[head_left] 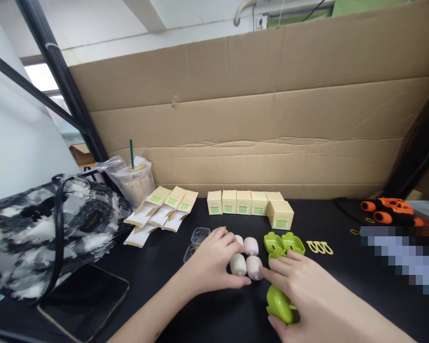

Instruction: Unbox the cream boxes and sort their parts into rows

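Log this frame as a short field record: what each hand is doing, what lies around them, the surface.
left hand: resting on a cluster of pale capsule-shaped pieces
right hand: holding a green plastic piece, forefinger touching the cluster
near hands: open green case halves, clear small cups
behind: row of small cream boxes, flat unfolded cartons
left side: patterned bag, iced drink, phone
surface: black table

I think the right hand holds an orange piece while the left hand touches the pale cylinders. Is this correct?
Not quite. In the head view the piece in the right hand is green, not orange. The left hand does touch the pale cylinders.
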A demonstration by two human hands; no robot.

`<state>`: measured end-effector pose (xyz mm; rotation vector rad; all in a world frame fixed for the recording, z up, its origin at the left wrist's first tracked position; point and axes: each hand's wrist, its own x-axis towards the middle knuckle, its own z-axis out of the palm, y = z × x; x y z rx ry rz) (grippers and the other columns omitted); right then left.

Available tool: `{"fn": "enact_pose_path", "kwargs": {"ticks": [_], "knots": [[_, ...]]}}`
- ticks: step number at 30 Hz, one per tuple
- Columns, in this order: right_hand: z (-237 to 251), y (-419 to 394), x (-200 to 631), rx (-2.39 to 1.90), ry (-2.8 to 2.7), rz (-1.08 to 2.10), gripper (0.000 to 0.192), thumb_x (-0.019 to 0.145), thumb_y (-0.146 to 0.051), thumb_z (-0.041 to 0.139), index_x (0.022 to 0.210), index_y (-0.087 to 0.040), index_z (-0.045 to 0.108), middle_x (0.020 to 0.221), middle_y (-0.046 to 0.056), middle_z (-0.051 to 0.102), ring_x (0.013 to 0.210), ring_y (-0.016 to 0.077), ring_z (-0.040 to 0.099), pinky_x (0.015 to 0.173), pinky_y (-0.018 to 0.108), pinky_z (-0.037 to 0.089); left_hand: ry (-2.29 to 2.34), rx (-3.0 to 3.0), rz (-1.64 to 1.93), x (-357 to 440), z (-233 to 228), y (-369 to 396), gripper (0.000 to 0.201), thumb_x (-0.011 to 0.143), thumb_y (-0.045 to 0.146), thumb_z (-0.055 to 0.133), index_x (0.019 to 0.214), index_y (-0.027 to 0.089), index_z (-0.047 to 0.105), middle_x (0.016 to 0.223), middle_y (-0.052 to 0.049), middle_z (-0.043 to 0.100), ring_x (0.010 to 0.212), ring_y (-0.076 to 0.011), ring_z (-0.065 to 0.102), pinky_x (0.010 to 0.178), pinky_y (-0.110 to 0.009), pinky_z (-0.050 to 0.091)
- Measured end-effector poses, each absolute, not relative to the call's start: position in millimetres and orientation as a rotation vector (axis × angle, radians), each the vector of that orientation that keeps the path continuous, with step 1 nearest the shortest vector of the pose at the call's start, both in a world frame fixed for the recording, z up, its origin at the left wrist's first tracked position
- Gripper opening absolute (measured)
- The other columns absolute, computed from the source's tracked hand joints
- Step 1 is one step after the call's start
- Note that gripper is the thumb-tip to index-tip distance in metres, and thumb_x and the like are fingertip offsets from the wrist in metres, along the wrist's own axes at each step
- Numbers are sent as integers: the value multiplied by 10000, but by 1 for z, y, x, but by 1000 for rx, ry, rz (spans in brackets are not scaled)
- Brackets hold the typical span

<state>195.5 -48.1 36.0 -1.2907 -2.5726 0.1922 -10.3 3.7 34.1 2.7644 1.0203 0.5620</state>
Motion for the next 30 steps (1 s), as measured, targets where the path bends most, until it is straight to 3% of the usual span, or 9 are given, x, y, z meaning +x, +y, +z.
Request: {"fn": "enact_pose_path", "kwargs": {"ticks": [6,11,14,17,20,26,30], "knots": [[34,-46,197,-1243,-2551,159,292,594,-273,605,857,-182,693,784,66,673,742,262,599,753,405,461,1017,2752,525,-5,28,4,203,771,321,672,927,196,638,901,-64,620,930,-262,528,951,-490,376],[45,-44,206,-1091,-2394,74,375,657,-237,628,1031,-221,658,855,56,663,780,247,626,740,400,490,983,2666,673,-3,37,-5,326,720,297,680,1020,186,614,1009,-86,599,1007,-280,477,980,-488,337],[46,-42,210,-930,-2211,79,463,778,-230,598,1229,-261,499,1038,71,612,911,218,624,771,344,515,935,2295,893,3,41,-14,244,815,337,574,1014,200,600,945,-66,574,905,-220,499,847,-397,417],[42,-42,209,-815,-2107,150,464,825,-203,583,1246,-316,425,1123,56,578,1036,209,594,846,322,514,708,1650,861,12,35,-18,339,864,463,500,1025,169,552,765,-24,539,662,-140,525,635,-294,447],[36,-42,206,-812,-2055,234,468,832,-199,578,1244,-331,398,1160,51,580,1093,228,577,882,346,517,471,1180,745,20,25,-20,448,814,549,539,963,126,542,699,-34,576,584,-129,569,605,-287,473],[30,-41,203,-815,-2090,175,403,823,-157,567,1168,-323,441,1142,53,549,1097,210,572,871,302,519,482,1071,868,23,19,-24,396,816,411,640,1052,177,426,752,-14,640,634,-117,625,647,-273,495],[24,-42,203,-838,-2121,235,591,801,-174,607,1303,-326,335,1223,61,547,1158,222,542,934,334,487,488,1138,991,23,19,-28,337,820,346,665,882,221,358,824,41,618,703,-64,599,679,-206,450]]}}
